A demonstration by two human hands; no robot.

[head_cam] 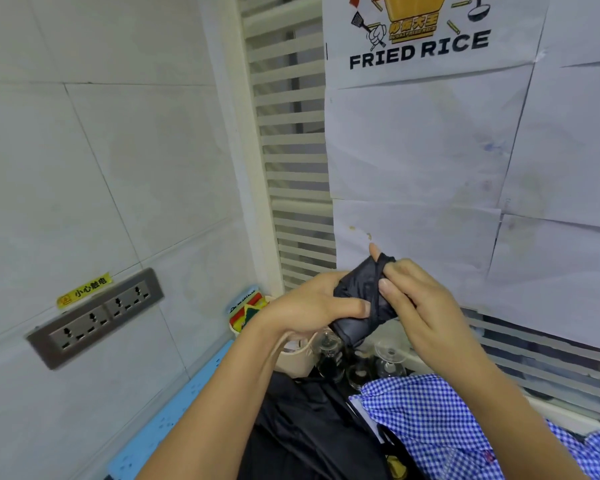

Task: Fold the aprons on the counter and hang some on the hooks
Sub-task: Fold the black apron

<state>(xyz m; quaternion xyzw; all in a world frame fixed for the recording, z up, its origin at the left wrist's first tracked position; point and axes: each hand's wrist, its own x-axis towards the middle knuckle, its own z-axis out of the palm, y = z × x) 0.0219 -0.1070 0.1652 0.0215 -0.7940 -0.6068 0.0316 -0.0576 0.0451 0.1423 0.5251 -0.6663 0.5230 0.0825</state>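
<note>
A black apron (355,306) is bunched into a small wad, lifted above the counter in front of the papered window. My left hand (309,306) grips the wad from the left, thumb across its front. From the right, my right hand (420,299) pinches its top edge, with one finger poking up behind the cloth. More black cloth (302,431) lies on the counter below my arms. A blue-and-white checked apron (426,420) lies crumpled to its right. No hooks are in view.
Clear glasses (388,362) and a beige container (293,358) stand at the back of the counter. A blue mat (174,417) runs along the tiled wall on the left. A socket panel (94,317) sits on that wall. A Fried Rice poster (420,46) hangs above.
</note>
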